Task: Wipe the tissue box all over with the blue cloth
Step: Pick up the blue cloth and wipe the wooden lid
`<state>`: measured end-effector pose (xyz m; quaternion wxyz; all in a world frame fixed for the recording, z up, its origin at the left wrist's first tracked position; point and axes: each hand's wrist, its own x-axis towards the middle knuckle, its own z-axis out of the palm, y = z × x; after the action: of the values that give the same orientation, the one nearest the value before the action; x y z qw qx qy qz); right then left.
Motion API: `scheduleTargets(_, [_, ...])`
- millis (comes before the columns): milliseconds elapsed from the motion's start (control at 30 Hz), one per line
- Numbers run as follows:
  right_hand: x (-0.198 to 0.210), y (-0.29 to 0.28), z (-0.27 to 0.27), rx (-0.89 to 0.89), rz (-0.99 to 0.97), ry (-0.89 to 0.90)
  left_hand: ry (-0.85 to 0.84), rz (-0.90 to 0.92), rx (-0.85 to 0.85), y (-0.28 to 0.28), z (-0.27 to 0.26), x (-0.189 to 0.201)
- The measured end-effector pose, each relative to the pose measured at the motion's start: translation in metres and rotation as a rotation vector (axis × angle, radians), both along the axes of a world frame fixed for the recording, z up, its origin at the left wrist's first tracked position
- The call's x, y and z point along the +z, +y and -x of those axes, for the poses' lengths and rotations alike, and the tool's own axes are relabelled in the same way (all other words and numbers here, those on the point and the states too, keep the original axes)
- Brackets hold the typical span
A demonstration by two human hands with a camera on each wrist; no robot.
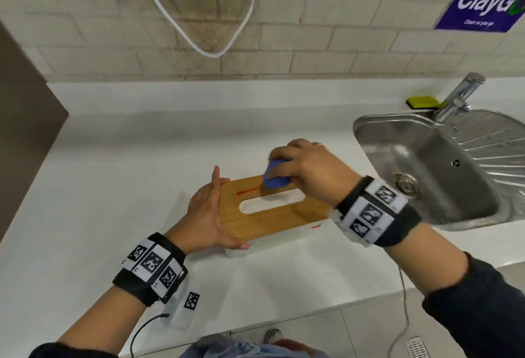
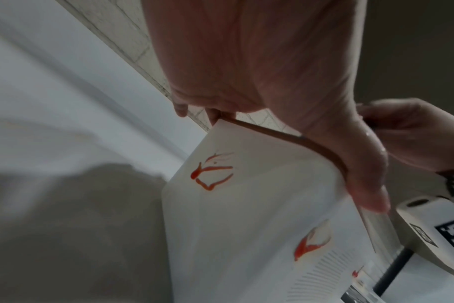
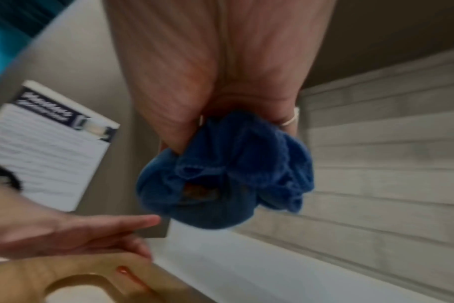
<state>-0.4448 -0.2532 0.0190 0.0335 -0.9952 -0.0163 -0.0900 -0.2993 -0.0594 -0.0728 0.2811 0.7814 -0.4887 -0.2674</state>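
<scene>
The tissue box (image 1: 272, 215) has a white body and a wooden lid with an oval slot, and it lies on the white counter. A red streak (image 1: 246, 192) crosses the lid, and red marks (image 2: 210, 174) show on its white side (image 2: 246, 215). My left hand (image 1: 211, 210) braces the box's left end, fingers straight and thumb along the near corner. My right hand (image 1: 306, 167) grips the balled blue cloth (image 1: 274, 177) and presses it on the lid's far edge, just right of the streak. In the right wrist view the cloth (image 3: 226, 174) bulges out below my fingers.
A steel sink (image 1: 366, 130) with a tap (image 1: 457, 96) lies to the right, a yellow-green sponge (image 1: 422, 102) behind it. A white cord (image 1: 210, 50) hangs on the tiled wall. A dark cabinet (image 1: 25, 130) stands at left. A small white tagged device (image 1: 184, 309) lies near the counter's front edge.
</scene>
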Motion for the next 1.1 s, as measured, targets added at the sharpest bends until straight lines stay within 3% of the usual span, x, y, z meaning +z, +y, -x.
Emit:
scheduleTargets(167, [-0.009,0.026,-0.064,0.254,-0.019,0.139,0.142,0.045,0.039,-0.002,0.002,-0.001])
scheduleTargets(400, [-0.03,0.02,-0.075,0.313,-0.076,0.352,0.154,0.049,0.044,0.0,0.001,-0.002])
scheduleTargets(767, [-0.019,-0.067,0.011,-0.097,-0.107,0.47,0.073,0.025,0.051,0.0,0.001,-0.007])
scheduleTargets(867, [-0.004,-0.085,0.036,-0.248,0.04,0.598,0.061,0.016,0.054,0.0,0.001,-0.009])
scheduleTargets(933, [0.002,-0.09,0.056,-0.372,0.012,0.503,0.053,0.012,0.053,0.0,0.0,-0.009])
scheduleTargets(1000, [0.004,-0.087,0.077,-0.464,-0.156,0.219,0.046,-0.001,0.051,0.001,0.002,-0.003])
scheduleTargets(1100, [0.0,-0.072,0.11,-0.685,-0.708,-0.146,-0.17,0.012,-0.003,0.002,0.009,0.004])
